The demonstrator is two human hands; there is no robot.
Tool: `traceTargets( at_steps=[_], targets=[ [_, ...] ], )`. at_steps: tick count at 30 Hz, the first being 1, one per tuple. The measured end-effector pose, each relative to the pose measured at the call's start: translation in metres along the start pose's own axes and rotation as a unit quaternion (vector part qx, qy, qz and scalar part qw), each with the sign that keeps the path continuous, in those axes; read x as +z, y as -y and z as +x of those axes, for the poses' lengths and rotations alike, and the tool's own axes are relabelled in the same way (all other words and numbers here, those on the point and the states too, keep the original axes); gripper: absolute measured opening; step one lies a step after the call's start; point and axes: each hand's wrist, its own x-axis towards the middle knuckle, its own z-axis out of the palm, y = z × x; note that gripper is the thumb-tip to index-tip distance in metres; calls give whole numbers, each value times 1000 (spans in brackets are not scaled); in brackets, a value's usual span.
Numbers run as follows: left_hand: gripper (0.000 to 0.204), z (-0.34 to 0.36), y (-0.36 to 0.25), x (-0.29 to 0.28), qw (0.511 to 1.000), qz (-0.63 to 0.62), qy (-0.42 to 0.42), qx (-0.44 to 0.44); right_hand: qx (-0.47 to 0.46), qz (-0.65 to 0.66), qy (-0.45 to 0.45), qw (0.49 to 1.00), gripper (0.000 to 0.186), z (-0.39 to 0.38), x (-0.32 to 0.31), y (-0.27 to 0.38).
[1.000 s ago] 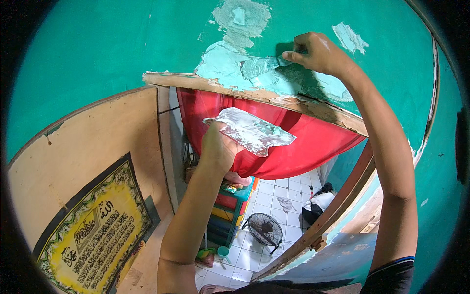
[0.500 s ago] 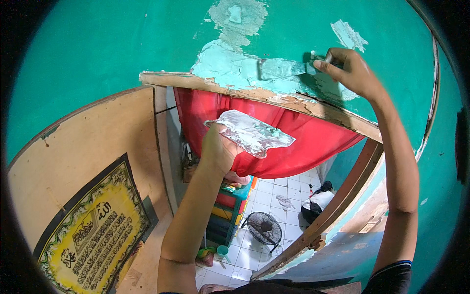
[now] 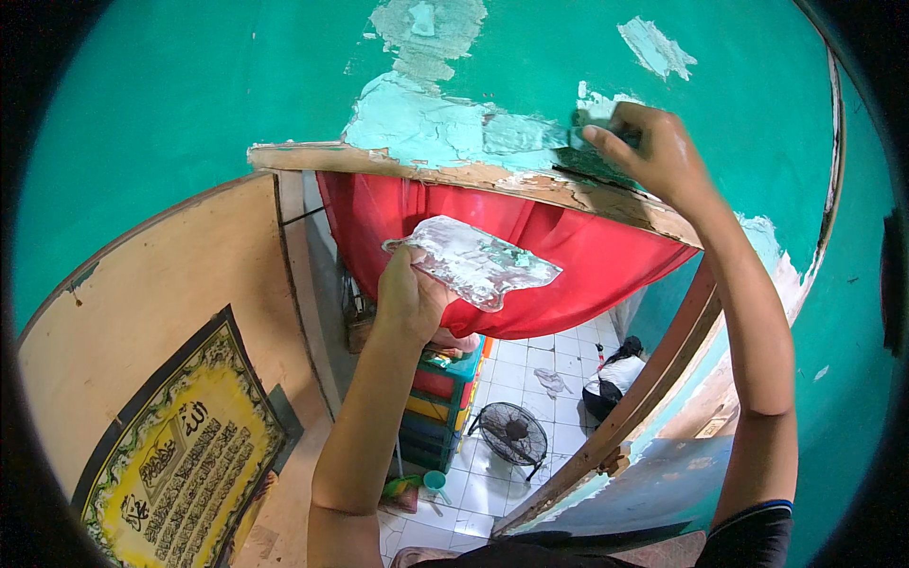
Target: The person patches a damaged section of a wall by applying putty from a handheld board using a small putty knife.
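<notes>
My right hand (image 3: pixel 655 156) is closed around a putty knife (image 3: pixel 561 137), partly hidden by the fingers and blurred. Its blade lies against the green wall (image 3: pixel 559 57), on the band of pale green putty (image 3: pixel 417 123) spread just above a wooden door frame beam (image 3: pixel 454 173). Lower down, my left hand (image 3: pixel 414 293) grips the near left edge of a clear, irregular plastic sheet (image 3: pixel 473 260). White and pale green putty is smeared over the sheet, which is held roughly flat before a red curtain (image 3: pixel 587 275).
A tan door panel (image 3: pixel 180 275) with a yellow framed calligraphy poster (image 3: pixel 180 454) stands at left. Through the doorway, a black fan (image 3: pixel 511 431), a drawer unit (image 3: pixel 437 407) and a green dipper (image 3: pixel 436 481) are on white tiles. The right door post (image 3: pixel 653 379) is worn.
The view has shifted, so the wall appears farther left. My right hand sits slightly lower against the wall, still gripping the putty knife. The left hand keeps hold of the plastic sheet.
</notes>
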Motion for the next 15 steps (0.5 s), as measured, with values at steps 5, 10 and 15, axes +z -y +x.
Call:
traceTargets(
  at_steps=[5,10,15],
  targets=[
    [51,-1,3,-4,1000,-6,11,-5,56,74,11,996,44,-15,-19,-18],
    [52,-1,6,-10,1000,-9,6,4,54,160,-10,986,44,-11,11,-11],
    [51,-2,9,-6,1000,-9,-9,4,12,155,-51,986,43,3,48,26]
  ],
)
